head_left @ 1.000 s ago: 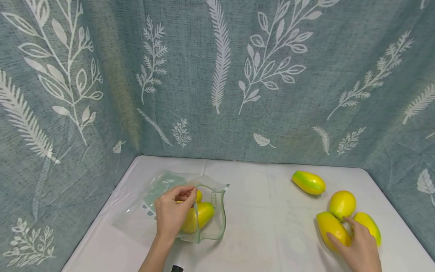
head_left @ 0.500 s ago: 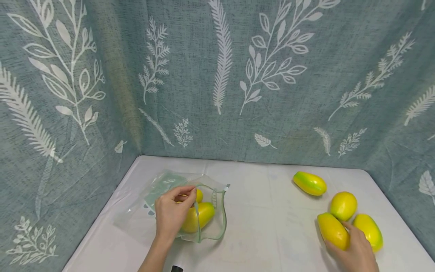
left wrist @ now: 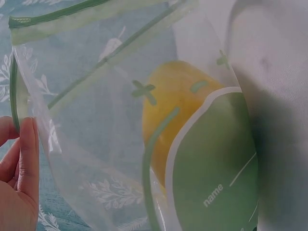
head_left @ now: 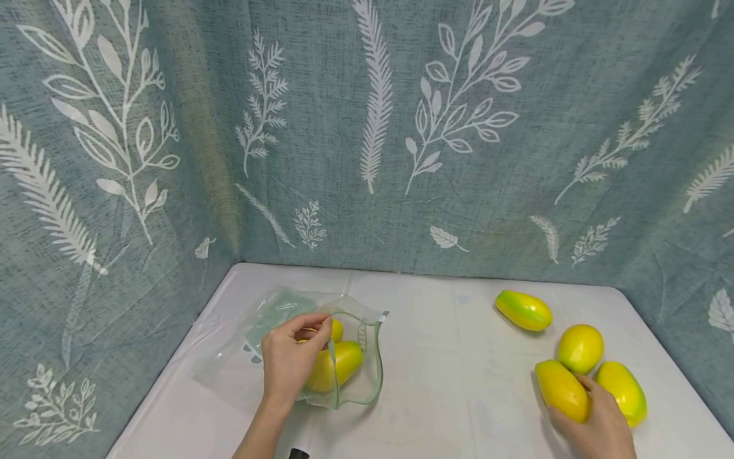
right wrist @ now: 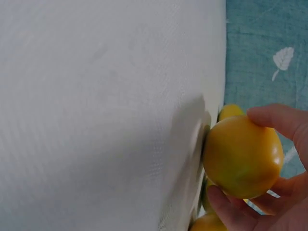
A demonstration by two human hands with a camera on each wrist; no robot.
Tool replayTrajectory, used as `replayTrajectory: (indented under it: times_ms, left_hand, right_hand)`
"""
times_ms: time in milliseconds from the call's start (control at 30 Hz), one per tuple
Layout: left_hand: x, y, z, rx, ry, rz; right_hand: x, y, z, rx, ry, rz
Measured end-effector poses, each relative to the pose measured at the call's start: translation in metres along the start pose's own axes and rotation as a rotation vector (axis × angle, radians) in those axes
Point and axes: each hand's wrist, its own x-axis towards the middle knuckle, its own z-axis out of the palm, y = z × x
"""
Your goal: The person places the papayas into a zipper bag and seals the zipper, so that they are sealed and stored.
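Observation:
My left hand (head_left: 291,357) pinches the rim of a clear zip bag (head_left: 380,373) with green edging and keeps its mouth spread toward the right. Inside the bag lie yellow-green mangoes (head_left: 347,362), partly hidden by the hand. The left wrist view shows a mango (left wrist: 168,96) behind the bag's clear wall and green name label (left wrist: 216,163). On the right of the table, my right hand (head_left: 604,417) grips a yellow mango (head_left: 563,390), its fingers and thumb curled round the sides. The right wrist view has this mango (right wrist: 243,156) within the fingers.
Close to the right hand lie a round-looking mango (head_left: 580,349) and a yellow-green mango (head_left: 622,392). Farther back is another mango (head_left: 523,310). A small black object (head_left: 298,453) shows at the front edge of view. Patterned curtains (head_left: 401,127) surround the white table (head_left: 424,363).
My right hand has closed round the nearest mango, its fingers moving down between that fruit and its neighbours. The left hand keeps its pinch on the bag; the view has shifted slightly.

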Motion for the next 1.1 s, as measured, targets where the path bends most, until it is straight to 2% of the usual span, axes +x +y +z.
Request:
replayTrajectory:
  times_ms: [200,433,600,833,1100]
  left_hand:
    - [0.000,0.000,-0.001,0.009,-0.004,-0.003]
    - [0.001,0.001,-0.001,0.007,-0.007,-0.010]
    - [0.002,0.001,-0.001,0.005,-0.009,-0.021]
    - [0.001,0.001,-0.002,-0.011,-0.015,-0.030]
    - [0.001,0.000,-0.002,-0.023,-0.017,-0.042]
  right_hand:
    - [-0.007,-0.008,0.003,0.033,0.007,-0.032]
    - [-0.017,-0.032,0.008,0.062,0.008,-0.089]
    - [-0.024,-0.050,0.014,0.067,-0.002,-0.178]
    - [-0.030,-0.071,0.026,0.111,0.024,-0.285]
    - [-0.033,-0.094,0.037,0.222,0.034,-0.314]
